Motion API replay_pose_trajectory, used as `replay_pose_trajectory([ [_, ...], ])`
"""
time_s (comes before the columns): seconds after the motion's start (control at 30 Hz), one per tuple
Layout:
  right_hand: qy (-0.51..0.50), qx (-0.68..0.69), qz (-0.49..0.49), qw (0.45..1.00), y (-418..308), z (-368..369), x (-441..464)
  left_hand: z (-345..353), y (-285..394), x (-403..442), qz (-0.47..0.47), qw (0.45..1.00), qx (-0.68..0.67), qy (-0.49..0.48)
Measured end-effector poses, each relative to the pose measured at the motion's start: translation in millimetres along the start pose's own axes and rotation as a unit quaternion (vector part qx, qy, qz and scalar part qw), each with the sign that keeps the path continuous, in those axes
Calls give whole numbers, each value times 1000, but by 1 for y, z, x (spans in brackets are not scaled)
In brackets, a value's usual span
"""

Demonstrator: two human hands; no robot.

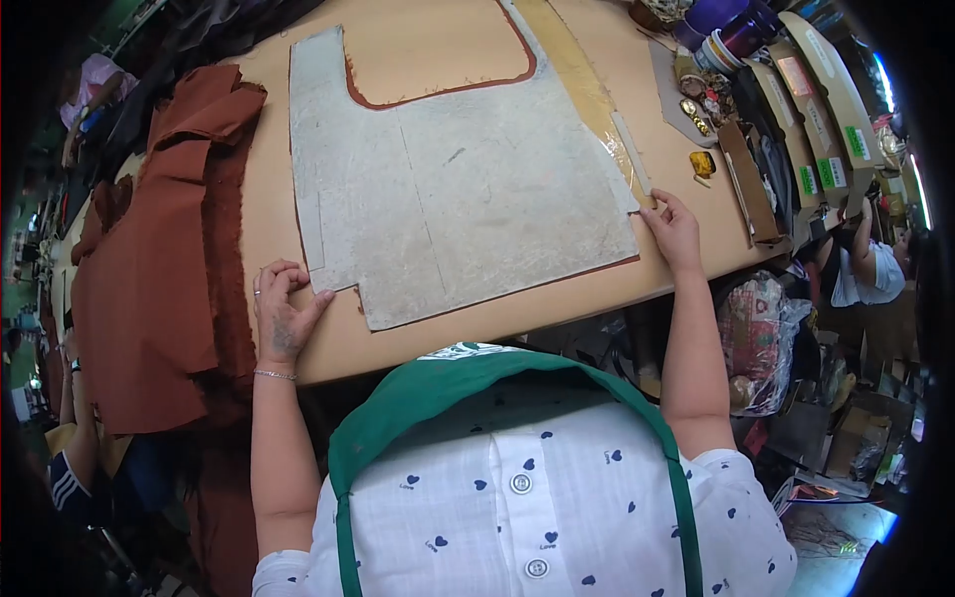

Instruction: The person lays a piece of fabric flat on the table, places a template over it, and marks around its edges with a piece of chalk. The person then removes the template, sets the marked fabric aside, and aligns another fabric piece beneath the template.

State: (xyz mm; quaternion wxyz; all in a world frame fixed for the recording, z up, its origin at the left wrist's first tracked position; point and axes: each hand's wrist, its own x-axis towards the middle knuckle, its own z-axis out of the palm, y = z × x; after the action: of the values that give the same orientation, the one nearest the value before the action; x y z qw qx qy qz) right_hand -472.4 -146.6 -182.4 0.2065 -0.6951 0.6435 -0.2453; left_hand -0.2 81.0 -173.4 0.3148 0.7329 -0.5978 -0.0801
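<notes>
A large grey pattern sheet with a U-shaped cut-out lies flat over reddish-brown fabric, whose edge shows around it. At the pattern's lower left corner, my left hand rests on the table, thumb spread from the bent fingers and close to the notch. My right hand is at the right edge, thumb and forefinger pinched on the lower end of a narrow pale strip. Beside that strip runs a yellowish, shiny taped band along the pattern's right side.
Folded reddish-brown fabric hangs over the table's left edge. Cardboard boxes, a watch and a small yellow item sit on the right. A plastic-wrapped bundle is below. Other people are at both sides.
</notes>
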Motion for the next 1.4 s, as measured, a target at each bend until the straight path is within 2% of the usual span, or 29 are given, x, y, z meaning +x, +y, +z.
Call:
replay_pose_trajectory([
  [0.17,-10,-24,-6,1000,-3,0,-1,2,8,1,-47,998,-49,3],
  [0.43,-1,-20,-31,999,0,4,-3,5,5,3,39,996,52,53],
  [0.53,-6,-14,-34,999,6,8,-1,2,5,4,52,995,40,79],
  [0.67,-15,-55,-53,997,4,6,2,-7,14,-1,-39,997,59,1],
  [0.73,-23,-58,-55,997,6,1,5,-4,1,-3,-41,998,-24,40],
  [0.8,-69,86,57,992,15,-4,13,0,-10,-2,-46,994,-64,70],
  [0.87,-76,260,165,948,12,-11,12,0,-15,0,-61,992,-58,94],
  [0.97,-81,480,234,842,-14,-19,-6,-2,-4,4,-31,996,59,54],
  [1.07,-110,525,156,830,-31,-8,-27,2,18,14,7,997,63,40],
  [1.13,-109,548,149,816,-65,4,-48,7,30,21,60,997,43,13],
  [1.2,-151,578,111,795,-92,23,-72,16,44,24,102,994,22,-22],
  [1.27,-203,604,112,762,-114,40,-92,20,57,24,126,990,15,-57],
  [1.33,-220,588,205,751,-143,45,-109,21,63,22,133,988,-29,-76],
  [1.4,-265,616,216,710,-153,52,-117,17,66,23,128,984,-88,-86],
])
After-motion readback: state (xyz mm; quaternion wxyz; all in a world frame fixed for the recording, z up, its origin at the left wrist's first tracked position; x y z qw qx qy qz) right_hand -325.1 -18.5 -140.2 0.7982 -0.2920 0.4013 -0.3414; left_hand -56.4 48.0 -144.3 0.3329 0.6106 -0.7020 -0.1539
